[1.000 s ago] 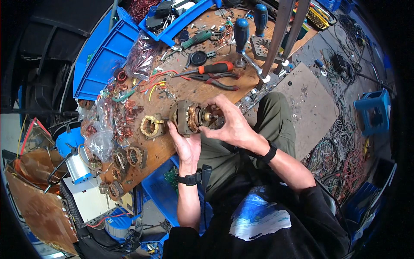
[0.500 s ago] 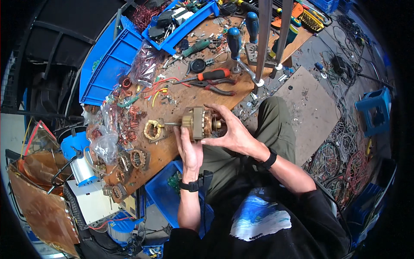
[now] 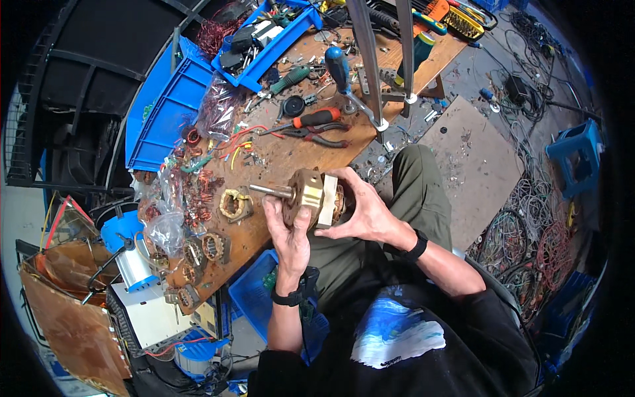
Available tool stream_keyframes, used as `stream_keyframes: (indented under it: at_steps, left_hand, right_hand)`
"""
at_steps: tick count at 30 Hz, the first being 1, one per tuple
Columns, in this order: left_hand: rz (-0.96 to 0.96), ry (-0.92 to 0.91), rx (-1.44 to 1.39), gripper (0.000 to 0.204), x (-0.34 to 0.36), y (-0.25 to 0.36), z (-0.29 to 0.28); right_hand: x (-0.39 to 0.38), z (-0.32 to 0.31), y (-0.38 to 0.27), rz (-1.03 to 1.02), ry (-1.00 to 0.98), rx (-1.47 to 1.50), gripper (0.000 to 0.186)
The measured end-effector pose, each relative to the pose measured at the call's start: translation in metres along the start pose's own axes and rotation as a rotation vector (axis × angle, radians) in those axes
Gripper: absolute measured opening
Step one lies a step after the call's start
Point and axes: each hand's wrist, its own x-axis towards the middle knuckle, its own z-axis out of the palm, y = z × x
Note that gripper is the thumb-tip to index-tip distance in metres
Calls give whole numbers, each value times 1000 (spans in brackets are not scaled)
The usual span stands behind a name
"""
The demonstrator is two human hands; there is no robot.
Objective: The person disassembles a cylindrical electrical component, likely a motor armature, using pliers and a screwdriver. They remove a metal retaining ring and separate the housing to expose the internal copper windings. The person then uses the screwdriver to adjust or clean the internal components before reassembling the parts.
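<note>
Above my lap I hold an electric motor (image 3: 308, 197) between both hands. It has a brass-coloured end housing, a pale laminated core and copper windings at its right end, and its steel shaft (image 3: 271, 190) points left. My left hand (image 3: 289, 235) grips the housing from below, fingers near the shaft. My right hand (image 3: 370, 215) clasps the core and windings from the right, thumb underneath. On the wooden bench to the left lies a yellowish ring-shaped stator (image 3: 235, 204). Further stators with bare windings (image 3: 213, 247) sit near the bench's front edge.
Pliers (image 3: 317, 134) and a red-handled screwdriver (image 3: 314, 118) lie beyond the motor. Upright metal bars (image 3: 368, 66) rise at the bench's right edge. A blue bin (image 3: 254, 291) stands below the bench, beside my left forearm. Tangled wires (image 3: 522, 258) cover the floor at right.
The motor has turned so its shaft end faces more toward me, hiding the brass piece at its right end. My left hand has shifted its hold slightly lower on the housing.
</note>
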Motion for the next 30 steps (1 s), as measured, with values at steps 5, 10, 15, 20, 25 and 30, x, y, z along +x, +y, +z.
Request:
stream_keyframes:
  at_steps: [5, 10, 15, 20, 25, 30]
  left_hand:
    - [-1, 70, 74, 57, 1, 29, 24]
    - [25, -32, 114, 69, 3, 35, 21]
    - [-95, -139, 29, 99, 7, 44, 15]
    - [-6, -127, -39, 104, 3, 40, 20]
    - [63, -25, 23, 92, -3, 38, 33]
    - [-27, 114, -84, 97, 2, 44, 30]
  right_hand:
    - [-6, -2, -4, -249, 81, -294, 95]
    - [-10, -9, -7, -189, 78, -170, 99]
    - [-16, -13, -13, -99, 88, -88, 97]
    - [-22, -20, -9, -84, 29, -46, 99]
    - [-24, -21, 0, -228, 47, -110, 102]
    - [-30, -23, 6, -218, 73, -172, 98]
